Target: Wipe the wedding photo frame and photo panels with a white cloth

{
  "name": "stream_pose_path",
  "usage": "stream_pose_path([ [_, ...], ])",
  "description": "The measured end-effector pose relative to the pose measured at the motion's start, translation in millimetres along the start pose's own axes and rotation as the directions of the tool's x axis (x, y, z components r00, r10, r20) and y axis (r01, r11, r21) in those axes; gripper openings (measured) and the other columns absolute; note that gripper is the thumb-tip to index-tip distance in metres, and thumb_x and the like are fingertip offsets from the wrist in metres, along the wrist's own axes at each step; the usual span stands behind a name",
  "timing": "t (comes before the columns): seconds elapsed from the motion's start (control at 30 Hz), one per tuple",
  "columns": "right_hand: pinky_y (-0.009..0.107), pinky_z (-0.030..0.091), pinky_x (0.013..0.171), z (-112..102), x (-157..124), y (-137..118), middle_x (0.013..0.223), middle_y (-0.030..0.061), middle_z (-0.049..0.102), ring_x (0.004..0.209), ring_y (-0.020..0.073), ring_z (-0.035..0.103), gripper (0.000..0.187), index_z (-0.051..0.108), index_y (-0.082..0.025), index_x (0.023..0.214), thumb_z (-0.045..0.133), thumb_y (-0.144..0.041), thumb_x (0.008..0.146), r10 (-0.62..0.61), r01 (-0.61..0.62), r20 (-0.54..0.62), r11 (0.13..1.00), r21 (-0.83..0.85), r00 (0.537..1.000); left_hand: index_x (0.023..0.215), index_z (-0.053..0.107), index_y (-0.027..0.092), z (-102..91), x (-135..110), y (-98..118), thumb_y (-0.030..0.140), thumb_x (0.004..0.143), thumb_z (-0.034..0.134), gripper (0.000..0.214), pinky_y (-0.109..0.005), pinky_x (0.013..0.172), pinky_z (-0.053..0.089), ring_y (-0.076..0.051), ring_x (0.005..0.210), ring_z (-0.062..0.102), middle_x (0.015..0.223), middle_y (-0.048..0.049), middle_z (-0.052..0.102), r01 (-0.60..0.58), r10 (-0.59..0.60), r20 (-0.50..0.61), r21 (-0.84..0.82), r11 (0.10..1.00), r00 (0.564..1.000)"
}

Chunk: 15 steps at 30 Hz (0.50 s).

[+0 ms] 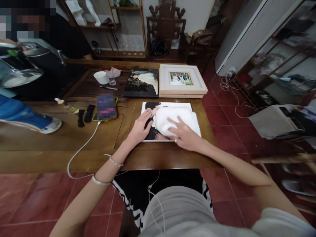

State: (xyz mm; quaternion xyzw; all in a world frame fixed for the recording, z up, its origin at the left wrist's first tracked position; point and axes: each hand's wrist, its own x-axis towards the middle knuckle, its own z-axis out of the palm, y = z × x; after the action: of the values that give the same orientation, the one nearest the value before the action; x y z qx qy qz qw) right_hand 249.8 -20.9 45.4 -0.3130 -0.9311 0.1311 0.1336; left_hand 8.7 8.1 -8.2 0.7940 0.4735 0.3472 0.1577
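A photo panel point(151, 135) with a white border lies flat near the front edge of the wooden table. My left hand point(142, 126) rests on its left side with the fingers stretched out. A folded white cloth point(170, 115) covers most of the panel's right part. Pressed flat on that cloth is my right hand point(184, 133), fingers spread and a ring on one finger. Much of the picture under the cloth and hands is hidden.
Behind the panel lie a dark photo panel point(143, 82) and a white framed photo point(197, 75). To the left are a phone point(106, 107) on a white cable, a dropper bottle point(69, 107), a white cup point(101, 77) and a blue packet point(22, 113). Another person stands at upper left.
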Motion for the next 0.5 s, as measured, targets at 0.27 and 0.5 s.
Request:
stream_pose_path([
  [0.27, 0.057, 0.02, 0.118, -4, -31, -34, 0.125, 0.0127, 0.064, 0.143, 0.0238, 0.03, 0.024, 0.063, -0.018, 0.104, 0.047, -0.012, 0.087, -0.117, 0.11, 0.118, 0.992, 0.063, 0.986, 0.135, 0.051, 0.01, -0.4, 0, 1, 0.031, 0.096, 0.041, 0.046, -0.048, 0.116, 0.031, -0.025, 0.139, 0.038, 0.145, -0.0162, 0.046, -0.007, 0.006, 0.009, 0.017, 1.0, 1.0],
  [0.5, 0.055, 0.027, 0.113, -13, 34, 28, 0.13, 0.0076, 0.061, 0.129, 0.0284, 0.049, 0.027, 0.065, -0.021, 0.11, 0.042, -0.021, 0.095, 0.035, -0.035, -0.009, 0.999, -0.004, 0.999, 0.135, 0.052, 0.013, -0.1, 0, 0, 0.032, 0.096, 0.042, 0.045, -0.048, 0.115, 0.032, -0.025, 0.138, 0.039, 0.144, -0.0144, 0.048, -0.017, 0.017, 0.003, 0.01, 1.0, 1.0],
])
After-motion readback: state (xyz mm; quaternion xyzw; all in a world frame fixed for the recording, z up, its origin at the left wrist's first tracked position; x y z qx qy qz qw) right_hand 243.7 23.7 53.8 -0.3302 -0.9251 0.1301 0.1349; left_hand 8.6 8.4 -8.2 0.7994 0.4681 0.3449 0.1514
